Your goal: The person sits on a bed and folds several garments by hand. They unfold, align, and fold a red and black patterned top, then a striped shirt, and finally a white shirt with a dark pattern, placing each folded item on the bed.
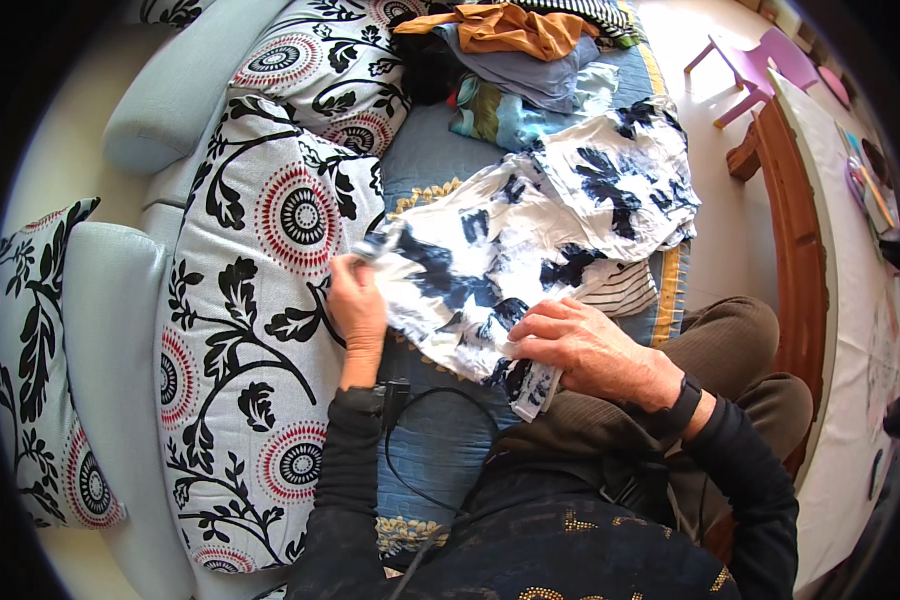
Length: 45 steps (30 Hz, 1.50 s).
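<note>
A white garment with dark navy blotches (490,250) lies spread across the blue seat cover in front of me; its exact kind I cannot tell. My left hand (358,305) pinches its left edge near the patterned cushion. Its near corner, by my lap, is gripped by my right hand (592,345), with fingers bent over the cloth. From beneath the garment's right side a striped cloth (620,288) peeks out. Beyond it rests a pile of clothes, with an orange-brown piece (515,28) on top, a grey-blue one (530,70) and a teal printed one (500,118) lower down.
White cushions with black leaves and red rings (270,330) line the left, beside a grey sofa arm (120,330). A black cable (390,440) loops near my left forearm. On the right stand a wooden-edged table (800,280) with a pale cover and a pink chair (750,65).
</note>
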Each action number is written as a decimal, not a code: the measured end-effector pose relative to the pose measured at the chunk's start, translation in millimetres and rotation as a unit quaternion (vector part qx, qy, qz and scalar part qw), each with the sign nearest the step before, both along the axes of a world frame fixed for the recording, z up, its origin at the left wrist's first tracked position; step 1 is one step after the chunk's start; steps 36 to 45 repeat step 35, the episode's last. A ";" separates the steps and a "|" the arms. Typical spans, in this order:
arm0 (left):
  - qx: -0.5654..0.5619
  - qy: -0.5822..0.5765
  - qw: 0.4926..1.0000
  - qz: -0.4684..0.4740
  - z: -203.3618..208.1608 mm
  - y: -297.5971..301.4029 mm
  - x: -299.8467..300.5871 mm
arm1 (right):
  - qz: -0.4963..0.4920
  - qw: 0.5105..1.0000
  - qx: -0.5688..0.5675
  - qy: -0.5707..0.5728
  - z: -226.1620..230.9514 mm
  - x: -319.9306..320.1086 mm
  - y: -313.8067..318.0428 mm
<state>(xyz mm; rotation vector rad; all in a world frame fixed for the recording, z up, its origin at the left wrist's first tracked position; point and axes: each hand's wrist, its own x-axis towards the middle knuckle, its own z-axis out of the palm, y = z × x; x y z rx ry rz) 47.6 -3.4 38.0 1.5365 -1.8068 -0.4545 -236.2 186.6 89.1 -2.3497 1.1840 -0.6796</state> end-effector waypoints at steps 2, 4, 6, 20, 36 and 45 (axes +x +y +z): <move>0.012 0.134 0.991 0.018 4.2 -4.0 15.4 | 0.006 0.999 0.003 -0.051 6.6 -3.2 -0.2; 0.053 0.266 0.962 0.025 4.4 -7.4 24.8 | 0.015 0.999 0.022 -0.040 14.3 -3.6 -0.3; 0.088 0.244 0.965 0.030 2.8 -9.4 30.6 | 0.023 0.997 0.067 0.000 22.7 -2.3 -1.2; 0.045 0.185 0.982 -0.013 -4.4 0.1 29.4 | -0.194 0.977 0.088 0.013 7.9 43.8 -137.0; 0.089 0.323 0.941 -0.053 -21.1 -8.6 27.4 | -0.126 0.991 -0.001 0.045 -52.9 45.5 -56.7; 0.089 0.323 0.941 -0.053 -21.1 -8.6 27.4 | -0.126 0.991 -0.001 0.045 -52.9 45.5 -56.7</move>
